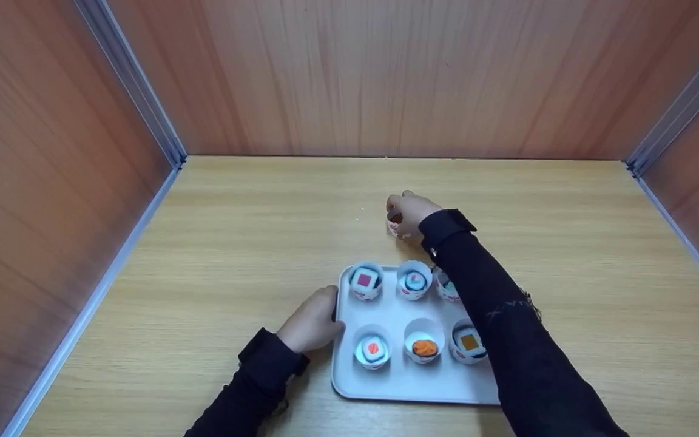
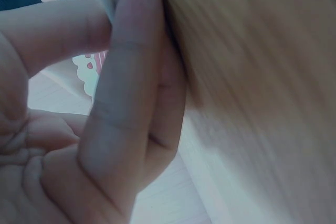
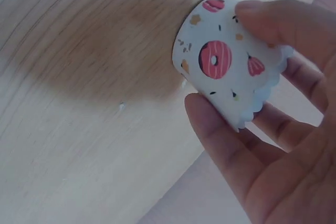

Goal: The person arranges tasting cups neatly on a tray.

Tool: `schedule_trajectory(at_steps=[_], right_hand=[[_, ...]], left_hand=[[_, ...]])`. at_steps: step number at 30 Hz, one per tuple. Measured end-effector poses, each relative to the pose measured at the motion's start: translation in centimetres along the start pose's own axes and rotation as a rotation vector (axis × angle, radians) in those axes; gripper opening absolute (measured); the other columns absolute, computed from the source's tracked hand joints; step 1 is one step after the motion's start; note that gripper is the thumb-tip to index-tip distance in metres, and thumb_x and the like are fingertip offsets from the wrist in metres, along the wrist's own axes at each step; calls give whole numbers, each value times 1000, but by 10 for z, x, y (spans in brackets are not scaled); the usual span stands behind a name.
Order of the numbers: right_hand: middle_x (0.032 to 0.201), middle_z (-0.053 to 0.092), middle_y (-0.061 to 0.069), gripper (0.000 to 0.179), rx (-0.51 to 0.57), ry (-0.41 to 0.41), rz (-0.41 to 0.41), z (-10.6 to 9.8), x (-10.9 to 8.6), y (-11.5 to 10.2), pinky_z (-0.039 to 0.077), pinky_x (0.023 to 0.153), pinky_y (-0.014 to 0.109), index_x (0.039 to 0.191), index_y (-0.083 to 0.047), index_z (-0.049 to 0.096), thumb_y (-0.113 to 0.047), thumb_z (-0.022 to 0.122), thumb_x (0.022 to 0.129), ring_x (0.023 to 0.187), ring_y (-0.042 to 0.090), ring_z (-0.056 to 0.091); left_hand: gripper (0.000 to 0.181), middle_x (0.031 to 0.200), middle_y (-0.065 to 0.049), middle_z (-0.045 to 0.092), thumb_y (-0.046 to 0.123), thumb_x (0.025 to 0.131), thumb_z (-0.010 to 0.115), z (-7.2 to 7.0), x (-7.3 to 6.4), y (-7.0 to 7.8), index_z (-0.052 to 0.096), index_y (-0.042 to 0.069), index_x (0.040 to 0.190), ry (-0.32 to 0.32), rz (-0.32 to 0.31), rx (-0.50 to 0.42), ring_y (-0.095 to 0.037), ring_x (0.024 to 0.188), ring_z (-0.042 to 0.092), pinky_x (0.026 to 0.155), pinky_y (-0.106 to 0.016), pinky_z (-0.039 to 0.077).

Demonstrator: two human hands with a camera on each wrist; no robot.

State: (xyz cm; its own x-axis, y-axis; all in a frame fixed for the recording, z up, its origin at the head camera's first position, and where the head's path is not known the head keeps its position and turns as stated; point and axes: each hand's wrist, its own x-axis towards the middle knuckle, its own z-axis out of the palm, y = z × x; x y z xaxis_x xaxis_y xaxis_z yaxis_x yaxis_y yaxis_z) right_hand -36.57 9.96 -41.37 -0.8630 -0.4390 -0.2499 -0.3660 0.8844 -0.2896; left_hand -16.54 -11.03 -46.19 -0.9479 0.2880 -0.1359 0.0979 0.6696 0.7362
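Note:
My right hand [image 1: 415, 212] holds a white paper baking cup [image 3: 236, 85] between thumb and fingers, beyond the tray's far edge. The cup has a scalloped rim and a pink doughnut print, and something brown [image 1: 394, 216] shows at its top in the head view. My left hand [image 1: 312, 321] pinches the left rim of the white tray [image 1: 398, 385]. Several similar cups stand on the tray in two rows. Among their contents are a white square with a magenta centre [image 1: 364, 280], an orange piece [image 1: 425, 348] and a white square with a brown centre [image 1: 468, 342].
The tray lies on a light wooden table [image 1: 222, 243]. Small white crumbs [image 1: 358, 218] dot the table left of my right hand. Wooden panels [image 1: 386, 79] with grey metal edging enclose the back and both sides. My right sleeve [image 1: 507, 315] covers part of the tray's right side.

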Motion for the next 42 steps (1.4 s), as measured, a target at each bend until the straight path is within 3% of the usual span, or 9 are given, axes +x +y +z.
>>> schedule_trajectory(at_steps=[11, 18, 27, 32, 38, 42], right_hand=[[125, 51, 17, 47, 146, 68, -31, -29, -19, 17, 43, 101, 45, 128, -13, 53, -19, 70, 84, 107, 31, 50], [128, 53, 17, 53, 122, 140, -111, -49, -47, 27, 45, 101, 48, 134, -11, 52, -19, 70, 84, 111, 32, 52], [122, 54, 13, 54, 50, 165, -222, -48, -110, 42, 53, 83, 40, 135, -14, 53, -17, 72, 84, 99, 27, 58], [116, 54, 9, 52, 4, 189, -264, -42, -151, 51, 55, 78, 35, 134, -14, 54, -17, 71, 85, 96, 23, 60], [110, 56, 5, 50, -44, 229, -301, -32, -191, 58, 56, 75, 31, 129, -13, 58, -14, 74, 82, 91, 15, 60], [106, 56, 1, 45, -63, 198, -299, -21, -214, 63, 56, 73, 26, 123, -14, 61, -16, 76, 81, 89, 10, 60]], left_hand=[[48, 119, -22, 59, -8, 78, 60, -2, 0, -2, 52, -10, 125, 12, 25, 13, -29, 111, 55, 104, -47, 46], [47, 117, -22, 60, -9, 77, 61, -3, 1, -4, 53, -10, 123, 26, 37, 21, -29, 108, 56, 103, -48, 47], [48, 119, -22, 60, -10, 77, 60, -4, 3, -5, 54, -9, 125, 27, 41, 18, -30, 111, 57, 105, -48, 45], [49, 122, -23, 60, -10, 78, 60, -6, 3, -6, 53, -9, 126, 23, 35, 9, -32, 114, 56, 107, -49, 44], [46, 116, -22, 61, -9, 76, 60, -7, 4, -9, 53, -10, 122, 31, 46, 25, -29, 106, 57, 98, -46, 49], [47, 116, -21, 61, -8, 76, 60, -8, 3, -9, 54, -10, 123, 34, 39, 25, -28, 105, 56, 99, -47, 49]])
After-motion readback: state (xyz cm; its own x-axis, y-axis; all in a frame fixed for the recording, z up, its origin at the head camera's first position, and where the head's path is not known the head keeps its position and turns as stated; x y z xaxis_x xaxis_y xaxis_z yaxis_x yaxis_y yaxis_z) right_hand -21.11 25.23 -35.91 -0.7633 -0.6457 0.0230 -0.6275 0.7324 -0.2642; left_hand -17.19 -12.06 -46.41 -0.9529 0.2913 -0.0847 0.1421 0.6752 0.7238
